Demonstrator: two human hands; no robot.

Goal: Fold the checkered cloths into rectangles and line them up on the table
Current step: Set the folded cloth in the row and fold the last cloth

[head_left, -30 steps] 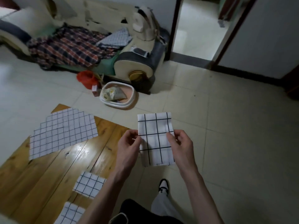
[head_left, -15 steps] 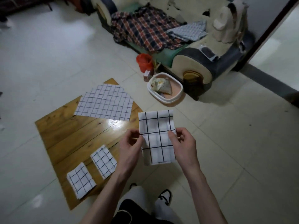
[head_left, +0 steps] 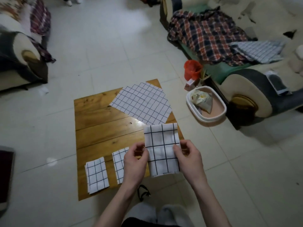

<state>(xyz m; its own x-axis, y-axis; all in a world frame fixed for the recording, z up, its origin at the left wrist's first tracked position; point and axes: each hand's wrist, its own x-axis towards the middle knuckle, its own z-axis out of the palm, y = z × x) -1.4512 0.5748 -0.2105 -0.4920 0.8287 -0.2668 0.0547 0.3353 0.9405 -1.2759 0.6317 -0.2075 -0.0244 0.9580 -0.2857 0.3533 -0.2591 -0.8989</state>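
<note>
I hold a folded white cloth with black checks (head_left: 161, 149) upright above the near right corner of the low wooden table (head_left: 101, 126). My left hand (head_left: 135, 163) pinches its left edge and my right hand (head_left: 188, 158) pinches its right edge. Two folded checkered cloths lie side by side along the table's near edge: one (head_left: 96, 175) at the left, the other (head_left: 118, 164) partly hidden behind my left hand. An unfolded checkered cloth (head_left: 141, 103) lies flat on the far right of the table.
A white basin (head_left: 206, 119) with a bag in it and an orange bag (head_left: 192, 69) stand on the tiled floor right of the table. A sofa (head_left: 246, 79) with a plaid cloth (head_left: 206, 35) fills the far right. An armchair (head_left: 19, 63) stands at the far left.
The view has swung left and the table now lies straight ahead. Both hands have carried the folded cloth from over the floor to over the table's near right corner.
</note>
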